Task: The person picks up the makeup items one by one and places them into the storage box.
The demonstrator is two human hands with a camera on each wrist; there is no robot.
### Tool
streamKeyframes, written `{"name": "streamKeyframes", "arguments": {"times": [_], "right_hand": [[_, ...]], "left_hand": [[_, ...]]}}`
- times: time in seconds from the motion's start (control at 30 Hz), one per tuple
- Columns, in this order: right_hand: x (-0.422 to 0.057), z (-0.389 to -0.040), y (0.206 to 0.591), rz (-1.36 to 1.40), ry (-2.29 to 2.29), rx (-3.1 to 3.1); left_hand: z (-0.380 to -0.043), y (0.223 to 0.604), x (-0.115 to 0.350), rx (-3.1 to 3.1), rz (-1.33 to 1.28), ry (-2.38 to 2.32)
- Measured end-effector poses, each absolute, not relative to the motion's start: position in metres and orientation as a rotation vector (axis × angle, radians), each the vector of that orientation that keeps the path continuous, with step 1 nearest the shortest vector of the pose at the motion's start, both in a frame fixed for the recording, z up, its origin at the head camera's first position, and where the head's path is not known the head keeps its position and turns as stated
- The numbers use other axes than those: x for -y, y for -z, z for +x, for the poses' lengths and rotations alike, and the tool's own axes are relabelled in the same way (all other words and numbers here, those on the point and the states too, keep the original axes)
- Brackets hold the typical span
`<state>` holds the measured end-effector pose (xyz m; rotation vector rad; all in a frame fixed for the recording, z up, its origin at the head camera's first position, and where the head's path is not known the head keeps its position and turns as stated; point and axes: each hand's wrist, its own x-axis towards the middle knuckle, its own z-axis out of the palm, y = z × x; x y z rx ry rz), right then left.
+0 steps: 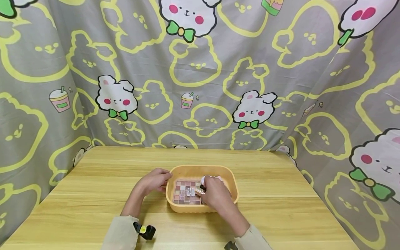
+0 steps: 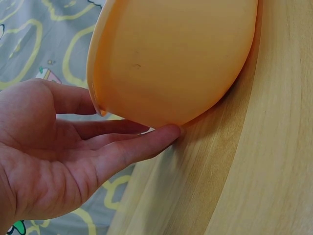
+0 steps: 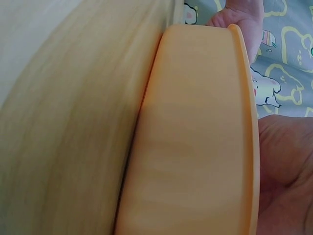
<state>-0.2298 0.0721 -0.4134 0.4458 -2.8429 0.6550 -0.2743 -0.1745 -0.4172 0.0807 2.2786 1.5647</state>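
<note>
A yellow-orange plastic tub [image 1: 178, 208] stands on the table in the head view. My left hand [image 1: 155, 181] holds its left end. In the left wrist view, the thumb [image 2: 164, 139] lies against the tub's lower wall, and the other fingers reach behind the rim. Inside the tub lies an eyeshadow palette [image 1: 182, 196] with a grid of colours and printed letters. My right hand [image 1: 215, 192] reaches into the tub's right half and grips a small gold-and-black tube [image 1: 199, 192] over the palette's right side. Its fingers are out of sight behind the tub wall in the right wrist view.
A white round item [image 1: 203, 179] shows beside the right hand, partly covered by it. The wooden table [image 1: 118, 166] extends around the tub. A printed grey curtain [image 1: 206, 139] hangs behind it and along both sides.
</note>
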Motion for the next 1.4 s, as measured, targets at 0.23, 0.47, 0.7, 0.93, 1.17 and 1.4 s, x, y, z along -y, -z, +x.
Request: {"name": "streamKeyframes", "arguments": {"times": [0.23,0.47,0.7,0.93,1.17,1.4], "right_hand": [[-0.073,-0.230,0.414,0.450,-0.648,2.837],[-0.073,-0.230,0.413,0.446,-0.656,2.844],[-0.074,-0.232,0.409,0.429,-0.716,2.869],[-0.082,-0.234,0.402,0.368,-0.819,2.862],[-0.094,-0.240,0.393,0.339,-0.836,2.779],[-0.109,-0.246,0.390,0.239,-0.929,2.705]], "left_hand": [[-0.275,0.417,0.174,-2.278,0.076,-1.565],[-0.275,0.417,0.174,-2.262,0.104,-1.562],[-0.276,0.417,0.174,-2.260,0.103,-1.566],[-0.275,0.416,0.174,-2.268,0.106,-1.560],[-0.275,0.417,0.174,-2.267,0.103,-1.564],[-0.276,0.419,0.175,-2.268,0.086,-1.579]]}}
